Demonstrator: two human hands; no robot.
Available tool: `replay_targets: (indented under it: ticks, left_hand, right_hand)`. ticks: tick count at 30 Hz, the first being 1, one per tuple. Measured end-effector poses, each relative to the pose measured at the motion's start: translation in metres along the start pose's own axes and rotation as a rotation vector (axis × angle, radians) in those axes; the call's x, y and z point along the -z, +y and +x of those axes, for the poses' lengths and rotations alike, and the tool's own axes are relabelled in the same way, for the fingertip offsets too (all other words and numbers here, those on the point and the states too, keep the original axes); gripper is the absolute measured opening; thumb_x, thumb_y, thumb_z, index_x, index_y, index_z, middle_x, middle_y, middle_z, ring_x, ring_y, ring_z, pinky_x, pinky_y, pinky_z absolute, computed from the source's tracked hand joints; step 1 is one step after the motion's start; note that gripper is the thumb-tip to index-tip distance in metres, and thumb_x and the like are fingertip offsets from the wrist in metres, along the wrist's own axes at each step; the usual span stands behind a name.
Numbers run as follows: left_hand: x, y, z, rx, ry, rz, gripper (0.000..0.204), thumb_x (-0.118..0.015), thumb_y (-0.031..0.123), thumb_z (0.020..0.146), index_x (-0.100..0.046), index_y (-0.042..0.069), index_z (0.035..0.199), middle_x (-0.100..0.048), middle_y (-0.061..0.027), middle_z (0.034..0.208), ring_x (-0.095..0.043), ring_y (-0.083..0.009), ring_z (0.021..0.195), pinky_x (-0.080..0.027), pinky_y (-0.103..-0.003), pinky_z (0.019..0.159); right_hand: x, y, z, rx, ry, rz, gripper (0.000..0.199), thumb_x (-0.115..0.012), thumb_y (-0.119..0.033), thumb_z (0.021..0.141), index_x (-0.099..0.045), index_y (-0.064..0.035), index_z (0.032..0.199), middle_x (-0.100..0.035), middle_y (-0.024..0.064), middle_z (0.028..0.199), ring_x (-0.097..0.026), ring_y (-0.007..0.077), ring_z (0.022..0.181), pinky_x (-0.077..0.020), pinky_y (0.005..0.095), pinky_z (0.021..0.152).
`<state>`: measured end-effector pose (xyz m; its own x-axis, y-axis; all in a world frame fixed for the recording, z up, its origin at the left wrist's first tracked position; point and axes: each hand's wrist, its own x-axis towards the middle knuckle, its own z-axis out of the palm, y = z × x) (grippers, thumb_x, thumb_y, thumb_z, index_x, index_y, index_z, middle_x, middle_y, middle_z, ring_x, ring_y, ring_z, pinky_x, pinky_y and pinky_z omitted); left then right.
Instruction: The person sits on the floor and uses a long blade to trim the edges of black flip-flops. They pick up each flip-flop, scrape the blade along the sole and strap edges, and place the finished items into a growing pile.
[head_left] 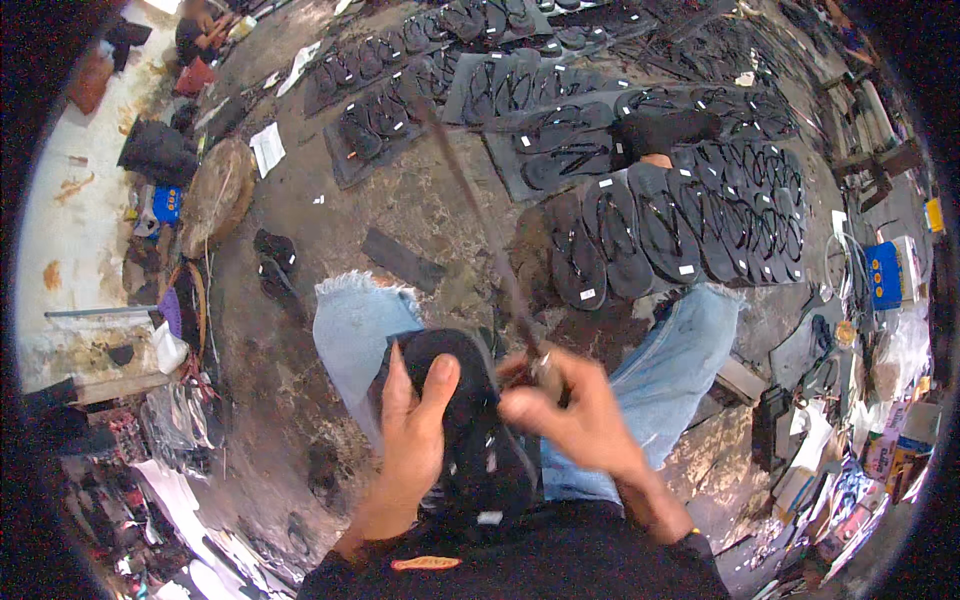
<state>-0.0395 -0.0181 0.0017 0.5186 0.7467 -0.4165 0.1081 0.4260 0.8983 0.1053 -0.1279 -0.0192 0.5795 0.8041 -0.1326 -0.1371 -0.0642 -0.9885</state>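
Observation:
In my lap stands a black sandal [478, 415], toe end pointing away from me, with small white labels on it. My left hand [412, 445] grips its left edge, thumb lying over the top. Closed round the handle of a long thin dark rod-like tool [478, 205] is my right hand [578, 415], beside the sandal's right edge. The tool rises far ahead and slightly left; motion smears it, so I cannot make out its tip. Whether the right fingers also touch the sandal I cannot tell.
Rows of black strappy sandals [640, 225] lie on the floor ahead and to the right. A round wooden block [218, 195] stands at the left near a white sheet [267, 150]. A dark strip [402, 258] lies beyond my knees. Clutter and a blue box [884, 275] line the right side.

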Motion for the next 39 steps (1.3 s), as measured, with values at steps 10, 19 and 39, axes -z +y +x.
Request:
replay_targets:
  ticks: [10, 19, 39]
  left_hand:
    - [-0.035, 0.097, 0.027, -0.615, 0.429, -0.036, 0.047, -0.082, 0.015, 0.088, -0.058, 0.003, 0.127, -0.067, -0.0107, 0.117, -0.065, -0.0183, 0.103, -0.055, -0.034, 0.089]
    - [-0.036, 0.013, 0.043, 0.03, -0.094, -0.75, 0.031, -0.08, 0.012, 0.09, -0.066, 0.01, 0.118, -0.074, -0.0068, 0.113, -0.073, -0.0226, 0.102, -0.064, -0.04, 0.088]
    - [-0.023, -0.03, 0.011, 0.08, -0.165, -0.553, 0.053, -0.074, -0.001, 0.089, -0.056, 0.01, 0.137, -0.066, -0.0091, 0.129, -0.066, -0.0279, 0.119, -0.057, -0.046, 0.102]
  right_hand:
    - [0.052, 0.006, -0.047, 0.173, 0.567, -0.041, 0.028, -0.075, -0.028, 0.096, -0.07, -0.004, 0.11, -0.065, 0.0001, 0.073, -0.051, 0.0057, 0.059, -0.0416, 0.0247, 0.053]
    - [0.062, 0.037, -0.089, 0.188, 0.255, -0.353, 0.033, -0.054, -0.032, 0.106, -0.063, -0.0031, 0.12, -0.061, 0.0084, 0.07, -0.063, 0.0189, 0.062, -0.0493, 0.0349, 0.06]
    - [0.087, 0.01, -0.068, -0.101, -0.099, -0.8, 0.036, -0.061, -0.044, 0.1, -0.061, -0.0085, 0.105, -0.066, 0.0221, 0.077, -0.066, 0.0454, 0.076, -0.0488, 0.0534, 0.064]
